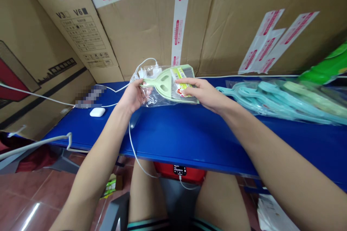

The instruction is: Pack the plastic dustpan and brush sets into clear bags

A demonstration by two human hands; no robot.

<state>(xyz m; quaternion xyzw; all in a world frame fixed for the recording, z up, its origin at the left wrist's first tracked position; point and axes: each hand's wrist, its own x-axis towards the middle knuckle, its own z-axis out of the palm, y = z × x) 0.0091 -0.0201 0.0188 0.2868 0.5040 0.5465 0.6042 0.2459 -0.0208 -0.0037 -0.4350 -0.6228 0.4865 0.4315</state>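
Observation:
A light green mini dustpan and brush set (163, 83) is held just over the blue table (173, 133), its handle pointing left. My left hand (134, 95) is closed around the handle end. At the other end, the fingers of my right hand (204, 92) grip the wide part by the grey bristles, over a colourful label (181, 87). A clear plastic bag (153, 100) shows beneath and around the set; whether the set is fully inside it, I cannot tell.
Several blue and green dustpan sets in clear bags (260, 97) lie to the right, near a bright green package (325, 65). Cardboard boxes (151, 25) wall the back. White cables (132, 144) and an earbud case (97, 112) are left; a phone (180, 169) sits below the table edge.

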